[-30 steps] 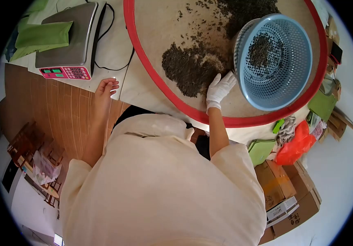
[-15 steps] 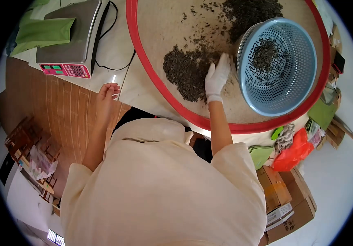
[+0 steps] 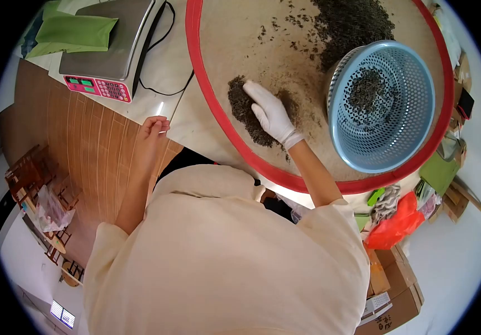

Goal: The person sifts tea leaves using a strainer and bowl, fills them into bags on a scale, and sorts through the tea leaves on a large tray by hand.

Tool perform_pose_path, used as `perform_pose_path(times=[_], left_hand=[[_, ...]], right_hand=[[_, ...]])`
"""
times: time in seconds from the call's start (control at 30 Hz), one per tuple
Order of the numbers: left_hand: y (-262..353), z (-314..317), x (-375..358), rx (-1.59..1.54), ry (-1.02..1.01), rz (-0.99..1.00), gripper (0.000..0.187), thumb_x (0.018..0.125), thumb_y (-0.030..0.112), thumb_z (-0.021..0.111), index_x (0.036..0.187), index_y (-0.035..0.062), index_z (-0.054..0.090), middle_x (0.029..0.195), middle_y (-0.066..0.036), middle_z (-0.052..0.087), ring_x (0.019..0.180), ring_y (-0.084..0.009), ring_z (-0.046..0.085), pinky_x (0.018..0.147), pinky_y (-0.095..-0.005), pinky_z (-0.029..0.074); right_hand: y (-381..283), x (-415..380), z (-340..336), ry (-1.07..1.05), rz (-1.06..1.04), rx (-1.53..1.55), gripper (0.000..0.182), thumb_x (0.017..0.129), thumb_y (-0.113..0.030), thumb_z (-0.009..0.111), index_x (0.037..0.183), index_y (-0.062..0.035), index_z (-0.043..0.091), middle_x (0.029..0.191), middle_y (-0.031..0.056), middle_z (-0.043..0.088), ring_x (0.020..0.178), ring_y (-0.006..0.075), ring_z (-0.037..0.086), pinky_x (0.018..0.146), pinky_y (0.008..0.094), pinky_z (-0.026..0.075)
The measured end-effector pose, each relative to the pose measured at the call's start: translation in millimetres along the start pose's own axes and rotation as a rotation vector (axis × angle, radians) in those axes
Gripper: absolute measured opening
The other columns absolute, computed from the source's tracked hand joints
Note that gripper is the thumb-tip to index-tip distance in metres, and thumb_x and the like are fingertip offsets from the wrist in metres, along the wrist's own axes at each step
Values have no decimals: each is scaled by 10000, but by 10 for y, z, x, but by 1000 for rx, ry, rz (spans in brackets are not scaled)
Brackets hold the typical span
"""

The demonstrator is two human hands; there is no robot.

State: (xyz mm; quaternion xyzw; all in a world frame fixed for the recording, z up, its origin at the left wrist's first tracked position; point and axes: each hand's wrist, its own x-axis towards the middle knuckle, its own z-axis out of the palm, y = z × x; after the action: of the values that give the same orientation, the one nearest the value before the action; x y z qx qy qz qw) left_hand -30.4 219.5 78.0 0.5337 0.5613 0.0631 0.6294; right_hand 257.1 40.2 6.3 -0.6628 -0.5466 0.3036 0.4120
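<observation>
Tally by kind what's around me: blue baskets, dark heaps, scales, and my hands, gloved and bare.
Blue basket: 1
Dark heaps: 3 (basket heap, far heap, near heap)
Scale: 1
Gloved hand: 1, the right
Bare hand: 1, the left
Total: 7

Just ahead and left of your bare fingers [image 3: 159,124], 1 pink-fronted scale [image 3: 98,62] is standing with 1 green packet [image 3: 78,32] lying on it; 1 black cable [image 3: 169,94] is curling nearer them. Well right of your gloved fingers [image 3: 255,91], 1 red bag [image 3: 399,223] is lying near cardboard boxes [image 3: 405,296].
</observation>
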Motion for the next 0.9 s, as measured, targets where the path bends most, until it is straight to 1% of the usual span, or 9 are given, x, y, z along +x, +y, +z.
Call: perform_pose_path(times=[0.1, 0.17, 0.23, 0.27, 0.5, 0.67, 0.8, 0.87, 0.9], left_hand=[[-20, 114, 0, -12, -37, 19, 207, 977, 217, 469, 1058, 73, 593, 999, -18, 617, 934, -90, 569, 823, -231, 425], [-23, 188, 19, -15, -59, 21, 205, 977, 216, 468, 1053, 73, 593, 996, -16, 616, 929, -89, 568, 819, -230, 424], [-12, 206, 12, -13, -68, 28, 203, 977, 214, 468, 1048, 72, 594, 993, -13, 615, 924, -87, 567, 815, -229, 424], [2, 203, 14, -21, -72, 37, 201, 977, 212, 466, 1046, 73, 594, 988, -14, 615, 923, -89, 568, 814, -230, 424], [-123, 188, 108, -10, -47, 60, 185, 964, 176, 466, 1030, 66, 599, 983, -43, 648, 893, -118, 602, 794, -251, 440], [-132, 195, 133, -15, -87, 55, 187, 965, 178, 466, 1030, 67, 601, 981, -37, 647, 894, -111, 598, 798, -249, 437], [-108, 148, 56, 3, -74, 47, 189, 966, 180, 464, 1029, 67, 602, 979, -31, 643, 889, -107, 592, 802, -247, 432], [-92, 85, 39, 17, -70, 53, 190, 966, 181, 463, 1028, 68, 603, 978, -28, 642, 888, -105, 590, 801, -246, 432], [-84, 50, 27, 22, -74, 53, 192, 966, 182, 461, 1027, 69, 604, 977, -26, 641, 887, -102, 588, 800, -244, 431]], right_hand=[[-95, 280, -31, 146, -10, -194, 432, 890, -205, 518, 1307, -93, 496, 1376, 202, 429, 1251, 386, 408, 1061, 441, 318], [-117, 530, 69, 106, -68, -327, 476, 875, -323, 533, 1285, -83, 501, 1358, 209, 431, 1234, 390, 406, 1059, 473, 301], [-276, 559, 297, 97, -11, -499, 534, 871, -333, 530, 1317, -51, 445, 1390, 200, 395, 1274, 372, 367, 1067, 484, 282], [-311, 513, 388, 58, 29, -526, 564, 867, -292, 531, 1345, -28, 389, 1408, 190, 376, 1296, 356, 346, 1074, 482, 270], [-521, -299, 223, 34, 119, -562, 572, 840, -236, 553, 1353, -43, 389, 1420, 190, 364, 1303, 353, 345, 1097, 493, 219], [-471, -739, 269, 93, 244, -569, 834, 711, -451, 662, 1411, -120, 352, 1467, 264, 220, 1307, 481, 242, 1063, 621, 162], [-280, -398, 224, 156, 280, -646, 849, 693, -485, 671, 1413, -165, 356, 1462, 253, 229, 1295, 468, 268, 1066, 602, 183], [-208, -199, 204, 150, 145, -654, 784, 697, -478, 668, 1384, -211, 400, 1426, 206, 314, 1242, 414, 358, 1036, 574, 265], [-150, -166, 229, 160, 145, -645, 784, 697, -478, 668, 1384, -211, 400, 1426, 206, 314, 1242, 414, 358, 1036, 574, 265]])
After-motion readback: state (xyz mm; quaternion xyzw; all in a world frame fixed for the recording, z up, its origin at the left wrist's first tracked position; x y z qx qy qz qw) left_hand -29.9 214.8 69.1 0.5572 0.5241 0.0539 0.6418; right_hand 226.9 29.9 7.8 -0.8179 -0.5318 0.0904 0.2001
